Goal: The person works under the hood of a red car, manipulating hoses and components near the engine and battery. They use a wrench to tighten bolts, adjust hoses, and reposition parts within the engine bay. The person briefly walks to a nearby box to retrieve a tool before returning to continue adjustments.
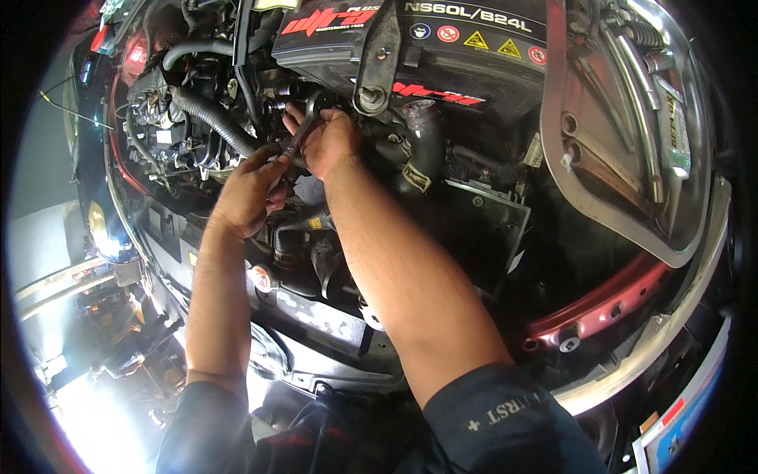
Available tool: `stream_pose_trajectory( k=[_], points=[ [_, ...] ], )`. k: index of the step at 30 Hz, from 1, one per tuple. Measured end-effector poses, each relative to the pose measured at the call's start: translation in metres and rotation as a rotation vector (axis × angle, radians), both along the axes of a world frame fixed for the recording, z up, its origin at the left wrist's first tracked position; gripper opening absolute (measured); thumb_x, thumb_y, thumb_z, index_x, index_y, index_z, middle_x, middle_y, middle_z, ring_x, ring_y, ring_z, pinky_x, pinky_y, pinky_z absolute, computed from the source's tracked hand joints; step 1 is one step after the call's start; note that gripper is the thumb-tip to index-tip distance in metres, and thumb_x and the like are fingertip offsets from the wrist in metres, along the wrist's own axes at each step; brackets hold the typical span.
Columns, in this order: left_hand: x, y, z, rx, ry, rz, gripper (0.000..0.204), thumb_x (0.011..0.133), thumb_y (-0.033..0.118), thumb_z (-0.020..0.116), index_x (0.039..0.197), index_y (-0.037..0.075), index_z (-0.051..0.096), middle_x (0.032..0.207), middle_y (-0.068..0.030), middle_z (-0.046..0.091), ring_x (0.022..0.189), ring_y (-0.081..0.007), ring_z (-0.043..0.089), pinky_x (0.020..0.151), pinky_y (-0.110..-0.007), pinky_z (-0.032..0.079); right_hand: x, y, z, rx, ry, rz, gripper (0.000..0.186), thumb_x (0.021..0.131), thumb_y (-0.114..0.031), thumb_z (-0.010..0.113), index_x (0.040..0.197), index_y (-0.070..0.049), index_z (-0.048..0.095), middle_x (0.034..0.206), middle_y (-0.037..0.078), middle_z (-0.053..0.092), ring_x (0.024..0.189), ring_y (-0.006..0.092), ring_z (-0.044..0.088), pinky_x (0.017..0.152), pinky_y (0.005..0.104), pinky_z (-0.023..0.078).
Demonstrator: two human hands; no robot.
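Deep in a car's engine bay, my left hand (246, 193) grips the handle of a metal wrench (298, 136), with fingers curled round it. My right hand (330, 138) is at the wrench's upper end, fingers partly wrapped round it and partly hidden. The wrench's head sits below the black battery (410, 55) and its clamp bracket (375, 67). A grey corrugated hose (213, 118) runs down to just left of the hands. What the wrench head engages is too hidden to make out.
The engine (158, 130) is at left, a black curved hose (422, 142) right of my hands. A metal tray (557, 158) of wrenches and sockets rests at right, above the red body edge (600, 304). A filler cap (262, 277) sits below. Bright floor and clutter show at lower left.
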State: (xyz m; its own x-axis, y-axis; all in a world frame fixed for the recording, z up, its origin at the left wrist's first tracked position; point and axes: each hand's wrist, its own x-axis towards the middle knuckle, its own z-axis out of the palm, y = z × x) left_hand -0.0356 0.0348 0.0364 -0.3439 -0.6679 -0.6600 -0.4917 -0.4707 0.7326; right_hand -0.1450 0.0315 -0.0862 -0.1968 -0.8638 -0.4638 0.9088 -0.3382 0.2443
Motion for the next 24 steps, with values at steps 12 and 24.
stream_pose_trajectory(
  k=[12, 24],
  points=[
    [0.006, -0.007, 0.001, 0.166, 0.147, 0.115, 0.022, 0.098, 0.012, 0.053, 0.118, 0.005, 0.055, 0.087, -0.0004, 0.054, 0.06, -0.0071, 0.041, 0.051, -0.021, 0.033, 0.007, 0.007, -0.006, -0.094, 0.115, 0.058, 0.046, 0.098, -0.011, 0.045, 0.136, 0.006, 0.026, 0.127, 0.026, 0.053, 0.119, 0.0338, 0.056, 0.108, 0.0467, 0.044],
    [-0.002, 0.013, -0.005, -0.083, -0.074, 0.007, 0.035, 0.097, 0.02, 0.057, 0.128, 0.004, 0.051, 0.082, -0.0008, 0.053, 0.062, -0.0073, 0.043, 0.052, -0.021, 0.035, 0.004, 0.007, 0.005, -0.037, 0.064, 0.041, 0.049, 0.1, -0.022, 0.036, 0.136, 0.011, 0.027, 0.124, 0.028, 0.053, 0.114, 0.0351, 0.06, 0.105, 0.0479, 0.046]
  ],
)
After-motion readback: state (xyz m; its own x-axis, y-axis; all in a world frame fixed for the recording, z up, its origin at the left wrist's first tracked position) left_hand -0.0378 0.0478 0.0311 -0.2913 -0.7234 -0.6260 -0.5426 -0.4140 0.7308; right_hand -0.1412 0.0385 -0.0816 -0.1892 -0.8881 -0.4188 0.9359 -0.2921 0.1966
